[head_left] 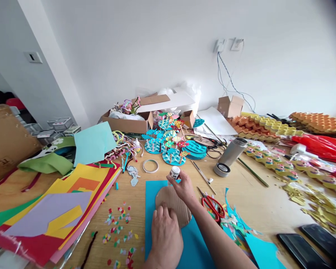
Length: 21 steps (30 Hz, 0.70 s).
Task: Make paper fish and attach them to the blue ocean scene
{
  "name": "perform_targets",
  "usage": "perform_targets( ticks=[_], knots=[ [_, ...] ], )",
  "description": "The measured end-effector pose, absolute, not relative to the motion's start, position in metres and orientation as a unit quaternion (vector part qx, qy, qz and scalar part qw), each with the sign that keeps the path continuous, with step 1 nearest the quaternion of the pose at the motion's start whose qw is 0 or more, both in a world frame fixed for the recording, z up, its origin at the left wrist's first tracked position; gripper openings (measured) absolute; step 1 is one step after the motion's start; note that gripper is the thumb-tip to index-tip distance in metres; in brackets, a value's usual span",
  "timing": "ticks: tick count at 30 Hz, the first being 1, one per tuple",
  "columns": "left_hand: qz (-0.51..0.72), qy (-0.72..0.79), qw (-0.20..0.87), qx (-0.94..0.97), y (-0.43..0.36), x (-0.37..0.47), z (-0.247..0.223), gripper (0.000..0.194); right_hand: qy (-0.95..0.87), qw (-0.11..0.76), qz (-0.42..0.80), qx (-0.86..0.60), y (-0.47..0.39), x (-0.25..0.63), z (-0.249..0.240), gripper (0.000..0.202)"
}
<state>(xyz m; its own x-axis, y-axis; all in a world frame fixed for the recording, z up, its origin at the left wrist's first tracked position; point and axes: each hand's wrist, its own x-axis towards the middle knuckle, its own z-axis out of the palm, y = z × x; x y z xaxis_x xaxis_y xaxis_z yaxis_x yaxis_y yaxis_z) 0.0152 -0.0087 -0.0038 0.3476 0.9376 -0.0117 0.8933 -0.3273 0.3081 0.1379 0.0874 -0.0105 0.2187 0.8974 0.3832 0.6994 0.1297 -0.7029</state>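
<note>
A rounded piece of brown corrugated cardboard [176, 207] lies flat on a sheet of blue paper [150, 192] in front of me. My left hand [165, 233] rests on the cardboard's lower left with bent fingers, holding it down against the sheet. Between the thumb and fingers of my right hand [184, 188] is a small white bottle [174, 172] with dark print. Its lower end is at the cardboard's top edge, and I cannot tell whether it touches. Red-handled scissors [212, 207] lie right of the sheet.
Coloured paper sheets [53, 209] are stacked at left, near scattered paper confetti [120, 228]. Behind stand blue sea-themed paper crafts [173, 155] and a tape roll [150, 166]. A steel flask [232, 153], blue scraps [235, 220], egg trays [268, 127] and phones [301, 250] occupy the right.
</note>
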Motion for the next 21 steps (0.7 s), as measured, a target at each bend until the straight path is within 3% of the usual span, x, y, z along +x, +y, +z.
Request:
perform_targets(
  ticks=[21],
  knots=[
    [0.092, 0.559, 0.131, 0.813, -0.007, 0.014, -0.002, 0.034, -0.597, 0.442, 0.125, -0.658, 0.086, 0.142, -0.012, 0.023]
  ],
)
